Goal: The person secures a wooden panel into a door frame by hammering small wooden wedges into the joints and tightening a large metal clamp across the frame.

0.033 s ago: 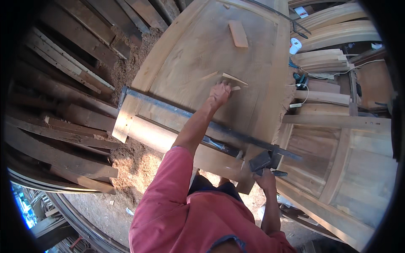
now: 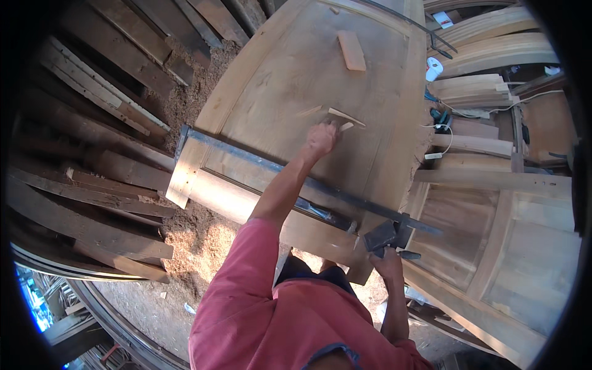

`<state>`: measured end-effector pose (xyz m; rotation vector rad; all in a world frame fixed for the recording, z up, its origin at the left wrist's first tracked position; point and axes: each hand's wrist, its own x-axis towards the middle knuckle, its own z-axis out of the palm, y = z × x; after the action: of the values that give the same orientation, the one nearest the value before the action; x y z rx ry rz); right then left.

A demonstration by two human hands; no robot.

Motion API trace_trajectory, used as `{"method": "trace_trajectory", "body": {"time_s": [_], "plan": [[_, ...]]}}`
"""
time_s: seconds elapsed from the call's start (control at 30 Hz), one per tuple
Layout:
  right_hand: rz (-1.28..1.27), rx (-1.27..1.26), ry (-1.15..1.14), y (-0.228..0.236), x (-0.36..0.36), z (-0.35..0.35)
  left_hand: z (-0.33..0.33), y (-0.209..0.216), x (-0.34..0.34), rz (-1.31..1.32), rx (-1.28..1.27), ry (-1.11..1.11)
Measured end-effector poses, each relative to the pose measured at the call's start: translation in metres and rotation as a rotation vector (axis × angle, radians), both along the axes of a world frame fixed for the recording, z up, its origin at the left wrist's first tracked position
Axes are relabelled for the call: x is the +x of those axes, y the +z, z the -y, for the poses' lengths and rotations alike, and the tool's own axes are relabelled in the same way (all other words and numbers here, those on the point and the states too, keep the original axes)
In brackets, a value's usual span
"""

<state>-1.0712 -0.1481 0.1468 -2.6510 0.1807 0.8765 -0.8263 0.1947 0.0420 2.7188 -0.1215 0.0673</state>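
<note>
Across the roomy panel [image 2: 290, 80], left fingers [image 2: 333, 130] pinch a sliver [image 2: 347, 126]; right fingers [image 2: 378, 259] clasp the near-edge clamp [image 2: 354, 200].

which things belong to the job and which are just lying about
Likely in use:
pale wooden panel under the left hand
long grey metal bar clamp
dark blocky object by the right hand

Probably lying about:
flat reddish wooden block
dark curved wooden planks

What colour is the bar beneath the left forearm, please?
The bar is dark bluish grey; head view.
</note>
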Motion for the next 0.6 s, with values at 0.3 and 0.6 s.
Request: {"method": "trace_trajectory", "body": {"time_s": [0.3, 0.6], "plan": [[-0.120, 0.984, -0.044, 0.058, 0.061, -0.153, -0.159, 0.049, -0.178, 0.065, -1.536, 0.476], [-0.458, 1.240, 0.066, 0.061, 0.042, -0.265, -0.310, 0.003, -0.297, 0.355, -0.847, 0.935]]}}
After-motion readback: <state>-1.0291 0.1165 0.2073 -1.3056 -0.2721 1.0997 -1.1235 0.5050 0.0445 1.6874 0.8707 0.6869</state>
